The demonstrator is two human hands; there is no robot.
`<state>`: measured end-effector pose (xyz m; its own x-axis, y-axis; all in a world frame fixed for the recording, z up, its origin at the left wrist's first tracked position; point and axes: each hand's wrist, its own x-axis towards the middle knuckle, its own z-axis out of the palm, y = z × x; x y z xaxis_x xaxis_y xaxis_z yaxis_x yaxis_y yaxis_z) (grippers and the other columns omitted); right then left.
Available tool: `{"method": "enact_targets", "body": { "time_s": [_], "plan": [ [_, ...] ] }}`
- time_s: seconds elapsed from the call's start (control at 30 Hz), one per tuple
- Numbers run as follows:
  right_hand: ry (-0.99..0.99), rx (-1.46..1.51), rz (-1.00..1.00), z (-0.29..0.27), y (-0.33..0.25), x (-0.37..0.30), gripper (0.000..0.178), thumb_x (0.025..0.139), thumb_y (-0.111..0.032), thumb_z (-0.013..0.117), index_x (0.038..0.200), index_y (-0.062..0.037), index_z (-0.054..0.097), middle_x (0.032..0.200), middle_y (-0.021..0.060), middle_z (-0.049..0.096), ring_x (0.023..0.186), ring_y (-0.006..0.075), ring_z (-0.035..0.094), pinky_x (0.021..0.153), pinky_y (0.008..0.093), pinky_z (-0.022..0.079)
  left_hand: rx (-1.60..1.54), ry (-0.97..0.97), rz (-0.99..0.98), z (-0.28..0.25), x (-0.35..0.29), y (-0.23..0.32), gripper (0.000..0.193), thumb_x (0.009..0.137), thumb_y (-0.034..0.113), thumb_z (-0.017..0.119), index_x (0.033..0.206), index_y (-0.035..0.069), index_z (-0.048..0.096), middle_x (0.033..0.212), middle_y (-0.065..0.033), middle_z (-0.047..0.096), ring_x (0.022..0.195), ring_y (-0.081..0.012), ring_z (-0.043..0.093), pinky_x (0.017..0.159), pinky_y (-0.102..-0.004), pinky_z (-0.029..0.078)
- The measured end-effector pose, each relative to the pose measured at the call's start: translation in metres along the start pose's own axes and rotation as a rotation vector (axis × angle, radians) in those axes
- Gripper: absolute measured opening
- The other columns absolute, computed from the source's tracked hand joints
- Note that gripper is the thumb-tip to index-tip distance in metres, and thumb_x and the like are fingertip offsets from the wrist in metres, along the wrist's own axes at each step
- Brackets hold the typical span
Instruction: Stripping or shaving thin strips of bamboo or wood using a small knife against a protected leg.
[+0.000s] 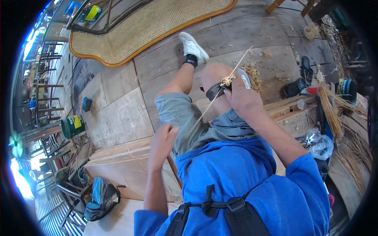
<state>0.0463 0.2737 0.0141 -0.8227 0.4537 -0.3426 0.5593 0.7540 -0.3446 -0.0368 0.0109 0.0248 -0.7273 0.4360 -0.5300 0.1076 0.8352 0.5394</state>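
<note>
Blue soft shirt cloth fills the bottom. Right hand [242,96] is closed around a knife [220,88] over the knee, shaving a thin, pale cane strip [220,92] into curly bits. Left hand [163,137] is blurry; it pinches the strip's low end. Woven cane seat panel [149,23] lies on rough boards.

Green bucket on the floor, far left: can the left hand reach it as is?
Probably not. The left hand grips the cane strip by the lap, and the green bucket stands well off across bare floorboards; leaning needed.
</note>
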Motion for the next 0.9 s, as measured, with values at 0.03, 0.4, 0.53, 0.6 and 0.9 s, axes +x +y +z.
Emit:
{"method": "enact_targets", "body": {
  "time_s": [0.03,0.4,0.53,0.6,0.9],
  "plan": [
    [0.013,0.010,-0.011,0.000,0.000,-0.001,0.039,0.089,-0.033,0.046,0.105,0.0030,0.047,0.075,0.0191,0.064,0.072,0.0351,0.064,0.063,0.0440,0.051,0.024,0.085,0.137,0.018,0.022,0.024,0.032,0.085,0.033,0.051,0.087,0.002,0.058,0.082,-0.0198,0.059,0.077,-0.0353,0.057,0.066,-0.0405,0.043],
    [0.018,-0.007,0.006,0.003,0.002,-0.002,0.039,0.089,-0.034,0.047,0.105,0.0019,0.047,0.076,0.0179,0.064,0.071,0.0346,0.064,0.063,0.0432,0.052,-0.161,-0.017,0.240,0.071,0.062,0.084,0.035,0.086,0.030,0.051,0.071,-0.001,0.058,0.068,-0.0238,0.056,0.063,-0.0395,0.056,0.055,-0.0441,0.041],
    [0.034,0.000,0.030,0.005,0.005,0.002,0.039,0.088,-0.035,0.047,0.105,0.0007,0.048,0.075,0.0179,0.064,0.070,0.0345,0.064,0.062,0.0437,0.052,-0.093,-0.027,0.260,0.052,0.012,0.050,0.033,0.087,0.026,0.050,0.069,-0.002,0.053,0.065,-0.0254,0.051,0.063,-0.0422,0.052,0.054,-0.0430,0.040],
    [0.032,-0.009,0.022,0.007,0.004,0.003,0.039,0.088,-0.035,0.048,0.104,0.0003,0.049,0.075,0.0182,0.064,0.070,0.0347,0.064,0.062,0.0439,0.052,-0.007,-0.036,0.247,0.038,-0.024,0.026,0.033,0.087,0.025,0.051,0.067,-0.001,0.051,0.061,-0.0233,0.050,0.057,-0.0394,0.052,0.052,-0.0416,0.039],
    [-0.015,0.007,0.005,0.008,-0.006,0.006,0.040,0.088,-0.035,0.047,0.108,-0.0006,0.046,0.078,0.0210,0.063,0.073,0.0374,0.063,0.064,0.0458,0.051,0.081,-0.154,-0.077,0.005,-0.137,-0.071,0.037,0.087,0.032,0.054,0.068,0.001,0.054,0.059,-0.0162,0.054,0.056,-0.0327,0.054,0.052,-0.0426,0.041]
  ]
}}
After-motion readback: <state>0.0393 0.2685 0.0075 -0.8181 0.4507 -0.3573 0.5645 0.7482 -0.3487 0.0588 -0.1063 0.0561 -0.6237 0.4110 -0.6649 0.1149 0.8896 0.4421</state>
